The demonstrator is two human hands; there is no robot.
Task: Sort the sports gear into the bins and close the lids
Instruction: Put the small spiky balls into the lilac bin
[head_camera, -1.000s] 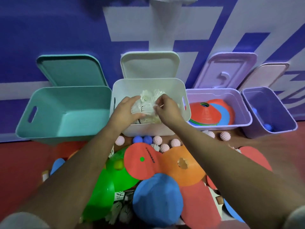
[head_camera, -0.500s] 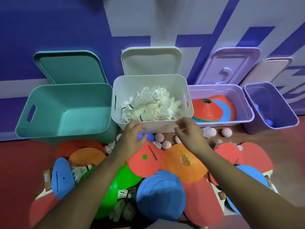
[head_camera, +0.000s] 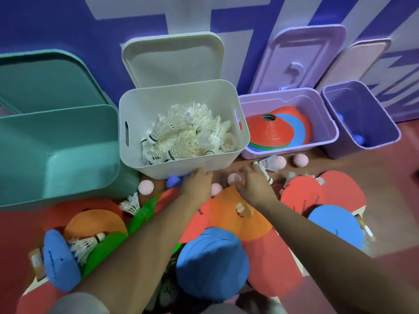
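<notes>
Teal bin (head_camera: 68, 168): empty, lid propped behind, ready for loading.
White bin (head_camera: 176, 166): shuttlecocks (head_camera: 186, 137) heaped inside, white feathers, dark-banded corks.
Your left hand (head_camera: 196, 186): knuckles up at the floor pile, just before that bin; grip hidden, can't tell.
Your right hand (head_camera: 254, 186): apart from the left, beside a pink spiky ball (head_camera: 234, 178), near a loose shuttlecock (head_camera: 269, 163); grip unclear.
Lilac bin (head_camera: 317, 145): cones (head_camera: 269, 130) stacked, so sorting looked to be by type.
</notes>
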